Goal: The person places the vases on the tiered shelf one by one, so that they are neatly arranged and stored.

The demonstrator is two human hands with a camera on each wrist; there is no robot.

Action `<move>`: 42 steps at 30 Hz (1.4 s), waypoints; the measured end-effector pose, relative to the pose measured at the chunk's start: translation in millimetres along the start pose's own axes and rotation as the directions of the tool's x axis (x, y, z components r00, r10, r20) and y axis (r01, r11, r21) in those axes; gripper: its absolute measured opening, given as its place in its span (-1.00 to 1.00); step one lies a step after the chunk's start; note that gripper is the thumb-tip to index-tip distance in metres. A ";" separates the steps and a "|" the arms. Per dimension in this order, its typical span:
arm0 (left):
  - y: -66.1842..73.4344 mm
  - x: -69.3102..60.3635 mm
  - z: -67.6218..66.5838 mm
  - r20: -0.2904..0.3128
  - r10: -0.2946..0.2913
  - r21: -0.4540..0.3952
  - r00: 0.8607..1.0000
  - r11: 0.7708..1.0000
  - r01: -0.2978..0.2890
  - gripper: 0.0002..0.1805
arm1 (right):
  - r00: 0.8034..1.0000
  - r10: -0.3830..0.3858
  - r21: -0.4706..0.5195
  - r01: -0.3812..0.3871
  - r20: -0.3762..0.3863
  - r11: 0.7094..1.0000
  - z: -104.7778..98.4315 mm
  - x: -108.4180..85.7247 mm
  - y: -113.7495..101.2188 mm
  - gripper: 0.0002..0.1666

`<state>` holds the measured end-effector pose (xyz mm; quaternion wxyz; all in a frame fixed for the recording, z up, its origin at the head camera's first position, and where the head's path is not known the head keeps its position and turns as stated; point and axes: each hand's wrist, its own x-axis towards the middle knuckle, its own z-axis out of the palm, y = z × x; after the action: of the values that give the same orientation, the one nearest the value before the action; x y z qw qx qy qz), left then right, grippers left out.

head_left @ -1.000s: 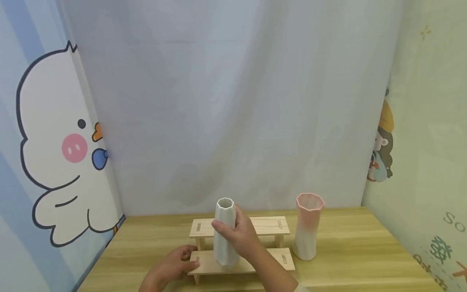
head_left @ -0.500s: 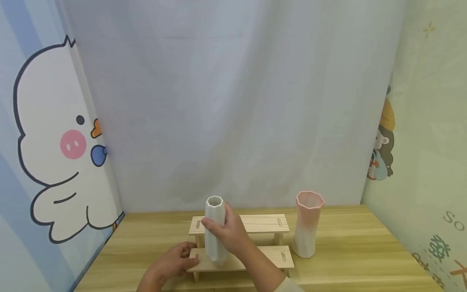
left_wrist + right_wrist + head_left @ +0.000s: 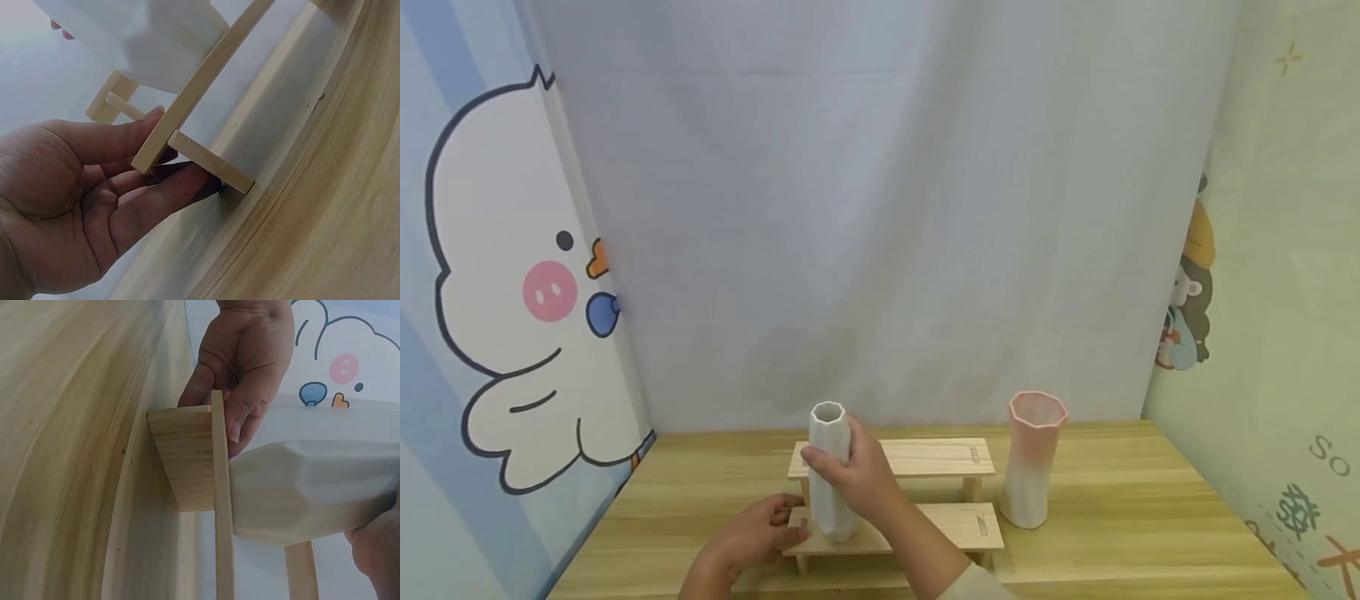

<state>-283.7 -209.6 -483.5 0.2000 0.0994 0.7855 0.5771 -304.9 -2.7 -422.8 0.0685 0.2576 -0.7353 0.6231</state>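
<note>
A white faceted vase (image 3: 829, 483) stands upright on the lower step of a two-step wooden stand (image 3: 932, 527), near its left end. My right hand (image 3: 865, 475) grips the vase's upper part from the right, thumb across the front. At the stand's left end, my left hand (image 3: 756, 533) pinches the edge of the lower step; in the left wrist view its thumb lies on top of the board (image 3: 181, 103) and the fingers are underneath, by the leg (image 3: 212, 161). The right wrist view has the vase's base (image 3: 269, 494) against the board.
A taller pink-and-white vase (image 3: 1032, 467) stands on the wooden table (image 3: 1112, 500) to the right of the stand. A grey curtain (image 3: 880, 233) hangs behind the table. Printed panels flank it, with a cartoon bird (image 3: 512, 292) on the left.
My right hand has moved the white vase leftward along the lower step, toward the left end. My left hand keeps its hold on the stand. The head view has shifted slightly.
</note>
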 end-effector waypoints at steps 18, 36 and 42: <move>1.0 -3.4 -0.3 0.009 0.021 -0.006 1.000 1.000 -0.021 -0.30 | 0.995 -0.008 0.039 0.012 -0.104 0.999 14.2 -4.7 8.7 -0.43; -3.4 -1.9 0.7 0.002 0.043 -0.009 0.999 0.999 -0.043 -0.32 | 0.993 0.002 0.009 -0.001 -0.119 1.000 16.5 -6.6 10.3 -0.43; -1.7 -3.1 1.2 0.008 0.047 -0.004 0.999 0.999 -0.047 -0.32 | 0.996 -0.008 -0.003 0.008 -0.093 1.000 14.5 -6.6 7.4 -0.44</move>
<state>-280.3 -210.4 -484.9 0.1895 0.1199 0.7811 0.5827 -299.5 -13.9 -435.3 0.1055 0.2311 -0.7310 0.6333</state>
